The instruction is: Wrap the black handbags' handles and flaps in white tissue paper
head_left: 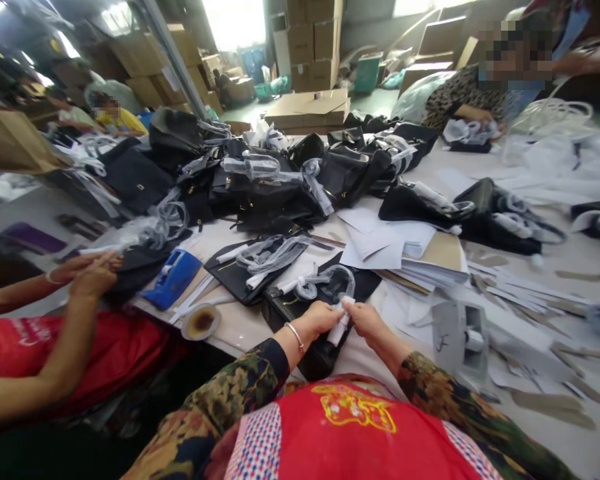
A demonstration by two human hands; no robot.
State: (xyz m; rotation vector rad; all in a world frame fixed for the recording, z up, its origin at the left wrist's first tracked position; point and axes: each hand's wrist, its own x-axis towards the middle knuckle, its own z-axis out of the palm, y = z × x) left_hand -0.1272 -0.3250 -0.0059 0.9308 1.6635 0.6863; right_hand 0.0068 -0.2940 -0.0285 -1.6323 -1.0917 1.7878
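A black handbag lies on the table edge right in front of me, partly hidden by my forearms. Its strap is wrapped in white, translucent packing material, and part of it loops over the top of the bag. My left hand, with a bracelet at the wrist, pinches the wrapped strap between thumb and fingers. From the other side my right hand pinches the same strap, its fingertips almost touching the left ones. Just beyond lies another black bag with wrapped handles on top.
A blue tape dispenser and a round tape roll sit to the left, near a co-worker's hands. Paper sheets, a grey dispenser and card strips lie right. Many black bags are heaped behind.
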